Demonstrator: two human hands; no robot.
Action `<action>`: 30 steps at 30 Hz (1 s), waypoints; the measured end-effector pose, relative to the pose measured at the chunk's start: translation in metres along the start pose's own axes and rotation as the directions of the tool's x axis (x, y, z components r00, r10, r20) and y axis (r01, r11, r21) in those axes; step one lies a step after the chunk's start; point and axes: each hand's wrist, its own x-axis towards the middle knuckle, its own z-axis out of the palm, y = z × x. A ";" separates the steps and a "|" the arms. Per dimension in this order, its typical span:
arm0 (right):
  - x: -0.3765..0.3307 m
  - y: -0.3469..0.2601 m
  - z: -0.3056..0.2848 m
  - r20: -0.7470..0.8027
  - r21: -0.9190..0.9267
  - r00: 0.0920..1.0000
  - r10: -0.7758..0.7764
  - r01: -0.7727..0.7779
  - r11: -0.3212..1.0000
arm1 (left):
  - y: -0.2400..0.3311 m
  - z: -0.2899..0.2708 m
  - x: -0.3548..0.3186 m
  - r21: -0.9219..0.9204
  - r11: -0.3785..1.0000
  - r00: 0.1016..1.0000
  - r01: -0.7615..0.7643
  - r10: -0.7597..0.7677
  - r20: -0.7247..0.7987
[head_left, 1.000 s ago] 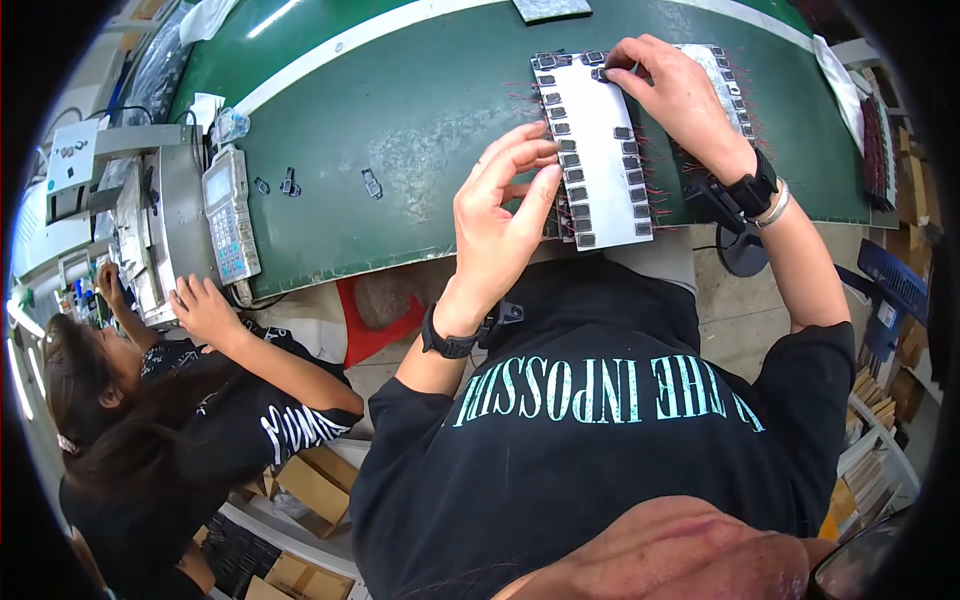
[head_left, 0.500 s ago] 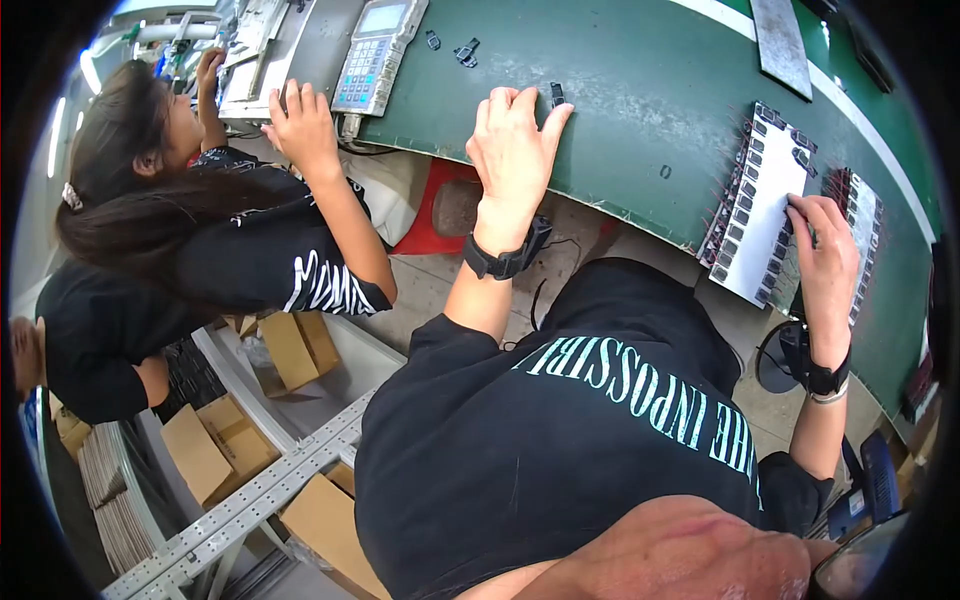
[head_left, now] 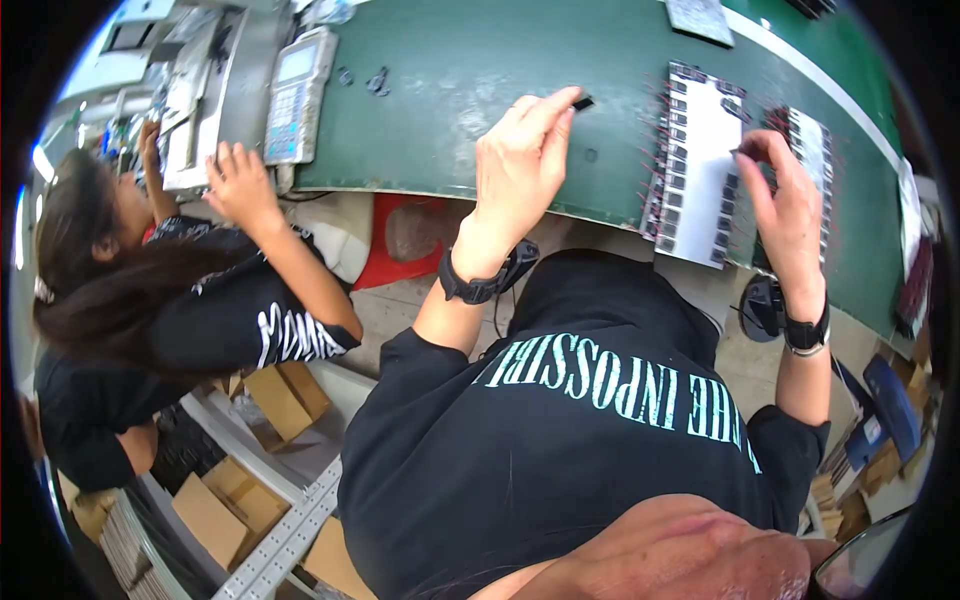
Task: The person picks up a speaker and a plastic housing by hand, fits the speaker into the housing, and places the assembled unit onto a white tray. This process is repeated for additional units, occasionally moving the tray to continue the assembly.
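Observation:
My left hand is raised over the green worktable. Between its thumb and forefinger is a small black rectangular part. Closed in a pinch, my right hand is over the right side of a white board. A tiny dark tip shows at those fingertips, too small to make out. Small black square parts line both long edges of the board, with thin red wires sticking out along its left edge. A few more black parts lie at its upper right.
A second white board with similar parts lies just right. A grey keypad device and loose black pieces are at left. A metal plate sits at the back. Close on my left, a co-worker has a hand raised. Cardboard boxes stand below.
My left hand has lifted the small black part off the table. The view has shifted, so the boards appear further left. My right hand stays over the white board, still pinched.

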 end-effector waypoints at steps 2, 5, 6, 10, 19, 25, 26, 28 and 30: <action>-0.002 -0.014 0.000 0.049 0.207 0.998 0.051 -0.060 0.977 | 0.026 0.010 0.006 -0.130 0.990 0.995 0.052 -0.040 0.095; -0.006 -0.021 0.004 0.154 0.534 0.982 0.110 -0.177 0.827 | 0.050 0.026 0.010 -0.328 0.927 0.954 0.183 -0.087 0.285; -0.007 -0.019 0.007 0.210 0.651 0.970 0.119 -0.230 0.723 | 0.053 0.031 0.012 -0.385 0.902 0.948 0.198 -0.076 0.310; -0.011 -0.005 0.018 0.194 0.770 0.961 0.196 -0.273 0.577 | 0.059 0.047 0.014 -0.528 0.801 0.918 0.282 -0.066 0.391; -0.021 0.007 0.023 0.112 0.717 0.968 0.223 -0.234 0.657 | 0.056 0.062 0.004 -0.579 0.715 0.872 0.392 -0.087 0.483; -0.019 -0.001 0.016 -0.078 0.448 0.992 0.097 -0.052 0.892 | 0.062 0.065 0.004 -0.597 0.650 0.844 0.470 -0.132 0.520; -0.020 -0.002 0.016 -0.036 0.471 0.992 0.124 -0.093 0.877 | 0.062 0.066 0.004 -0.605 0.638 0.842 0.476 -0.132 0.523; -0.021 -0.001 0.017 -0.013 0.498 0.989 0.149 -0.123 0.858 | 0.062 0.067 0.004 -0.619 0.616 0.839 0.487 -0.133 0.528; -0.021 0.001 0.017 0.038 0.555 0.981 0.191 -0.180 0.812 | 0.063 0.065 0.004 -0.623 0.614 0.840 0.485 -0.127 0.528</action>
